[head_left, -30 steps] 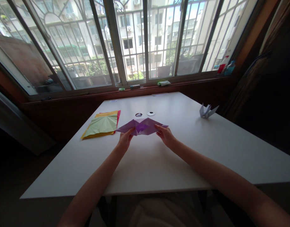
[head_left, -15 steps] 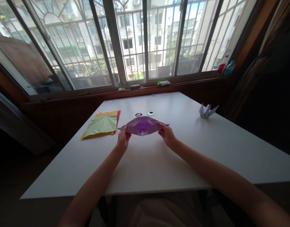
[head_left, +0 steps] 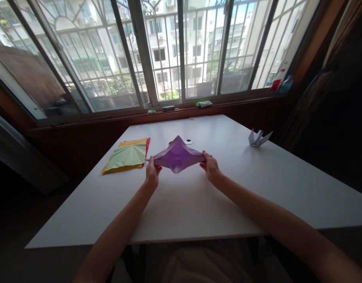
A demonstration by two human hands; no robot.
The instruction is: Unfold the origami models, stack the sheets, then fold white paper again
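Observation:
A folded sheet of purple origami paper (head_left: 178, 155) is stretched between my hands above the white table. Its middle is spread into a diamond shape, with a peak at the far side and a point toward me. My left hand (head_left: 152, 171) pinches its left tip, thumb on top. My right hand (head_left: 210, 166) is closed on the right tip in the same way. Just behind the paper lies a round black-and-white piece (head_left: 188, 142); a second dark round piece (head_left: 170, 143) is mostly hidden by the paper.
Left of my hands lies a stack of creased paper, a pale green sheet (head_left: 128, 153) over yellow (head_left: 109, 170) and red ones. A white folded paper figure (head_left: 259, 138) stands at the table's right side. Beyond the white table (head_left: 181, 208) is a windowsill with small items.
My hands have moved slightly apart. The purple paper's middle has opened from a flat, narrow slit into a taller diamond, now covering most of one round piece.

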